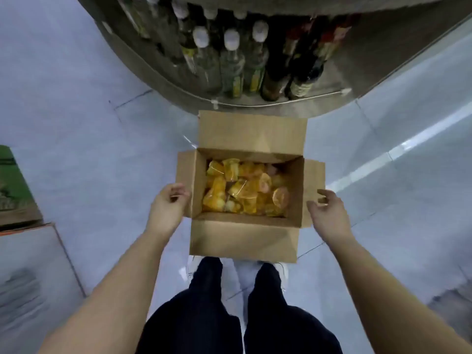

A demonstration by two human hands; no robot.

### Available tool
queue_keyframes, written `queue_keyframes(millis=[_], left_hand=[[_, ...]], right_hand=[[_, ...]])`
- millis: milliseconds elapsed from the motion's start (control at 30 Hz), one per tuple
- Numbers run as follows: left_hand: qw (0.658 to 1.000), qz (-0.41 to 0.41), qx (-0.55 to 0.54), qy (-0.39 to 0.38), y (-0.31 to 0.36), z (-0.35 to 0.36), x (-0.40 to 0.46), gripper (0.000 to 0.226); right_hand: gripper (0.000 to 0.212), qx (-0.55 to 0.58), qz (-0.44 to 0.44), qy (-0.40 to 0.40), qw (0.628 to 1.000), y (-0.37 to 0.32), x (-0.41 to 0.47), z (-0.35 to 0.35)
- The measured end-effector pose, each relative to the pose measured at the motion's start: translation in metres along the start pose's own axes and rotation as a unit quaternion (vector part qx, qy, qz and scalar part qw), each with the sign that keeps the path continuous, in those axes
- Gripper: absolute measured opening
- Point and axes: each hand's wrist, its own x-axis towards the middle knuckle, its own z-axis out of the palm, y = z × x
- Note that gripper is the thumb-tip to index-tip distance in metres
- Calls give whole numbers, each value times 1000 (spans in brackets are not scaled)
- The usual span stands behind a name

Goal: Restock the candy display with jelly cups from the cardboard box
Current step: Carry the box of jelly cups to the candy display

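An open cardboard box [242, 238] stands on the floor just in front of my feet, its flaps folded outward. Inside lies a heap of yellow and orange jelly cups [245, 192]. My left hand [168, 203] hovers at the box's left flap, fingers loosely curled and holding nothing. Beside the right flap, my right hand [325, 213] has its fingers spread and relaxed, also holding nothing. Whether either hand touches the cardboard is unclear. No candy display is in view.
A low shelf [281, 103] of clear and dark bottles [229, 60] stands right behind the box. Boxes, one green [12, 185] and one pale [30, 277], sit at the left edge. Grey tiled floor [89, 149] lies on both sides.
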Motion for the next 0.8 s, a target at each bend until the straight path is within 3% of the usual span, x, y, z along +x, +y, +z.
queue_keyframes(millis=[67, 233, 333, 467, 633, 800], left_hand=[[1000, 17, -7, 14, -4, 18, 31, 32], [999, 13, 46, -17, -27, 51, 67, 44], [992, -5, 124, 21, -40, 62, 73, 30], [985, 39, 163, 45, -34, 57, 71, 14], [976, 84, 192, 60, 10, 31, 24, 18], [969, 119, 216, 16, 105, -16, -92, 27]], right_hand=[[42, 17, -14, 40, 999, 4, 30, 12], [37, 5, -4, 21, 1000, 25, 62, 49], [10, -55, -24, 43, 997, 33, 67, 64], [24, -93, -54, 75, 991, 28, 64, 61], [29, -36, -10, 82, 996, 19, 8, 23], [42, 23, 43, 105, 993, -10, -111, -76]])
